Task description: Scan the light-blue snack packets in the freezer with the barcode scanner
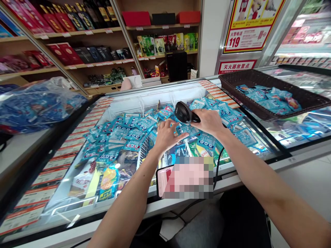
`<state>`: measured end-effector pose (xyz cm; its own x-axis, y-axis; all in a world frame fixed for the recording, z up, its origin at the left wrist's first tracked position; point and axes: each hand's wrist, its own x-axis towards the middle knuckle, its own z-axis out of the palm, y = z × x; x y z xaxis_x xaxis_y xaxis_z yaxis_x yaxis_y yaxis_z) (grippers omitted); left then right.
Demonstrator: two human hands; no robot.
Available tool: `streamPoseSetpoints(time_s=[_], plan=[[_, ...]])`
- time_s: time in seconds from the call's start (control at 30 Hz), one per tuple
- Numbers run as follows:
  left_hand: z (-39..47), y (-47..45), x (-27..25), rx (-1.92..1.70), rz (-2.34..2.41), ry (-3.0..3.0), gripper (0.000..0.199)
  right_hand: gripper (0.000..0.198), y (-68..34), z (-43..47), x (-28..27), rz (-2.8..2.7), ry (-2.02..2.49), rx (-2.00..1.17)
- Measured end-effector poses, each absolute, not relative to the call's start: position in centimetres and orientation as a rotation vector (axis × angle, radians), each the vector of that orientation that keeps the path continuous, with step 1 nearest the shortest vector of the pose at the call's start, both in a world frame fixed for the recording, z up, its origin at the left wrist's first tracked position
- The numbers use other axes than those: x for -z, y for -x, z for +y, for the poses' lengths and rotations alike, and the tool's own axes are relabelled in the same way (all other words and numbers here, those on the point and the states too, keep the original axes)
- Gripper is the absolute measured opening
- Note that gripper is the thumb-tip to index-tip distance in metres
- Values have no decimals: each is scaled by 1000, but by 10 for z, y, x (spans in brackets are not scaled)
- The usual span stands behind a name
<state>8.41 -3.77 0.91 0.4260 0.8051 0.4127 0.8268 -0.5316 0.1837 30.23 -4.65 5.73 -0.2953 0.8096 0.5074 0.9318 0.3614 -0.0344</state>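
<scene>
Your right hand [208, 120] grips the scanner [183, 113], long axis running leftward, and your left hand [168, 136], fingers spread wide, is nearer the packets [134, 134] heaped leftward.

Bare forearms [134, 193] extended forward; left grip [166, 136] palm down, thumb splayed; right grip [209, 121] curled tight.
</scene>
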Motion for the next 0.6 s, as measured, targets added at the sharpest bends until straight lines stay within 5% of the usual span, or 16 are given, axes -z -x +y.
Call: streamPoseSetpoints(time_s=[0.6], plan=[[-30,-64,-31,834,-1741,2924,52,40,-305,-43,-54,-2192,1562,356]])
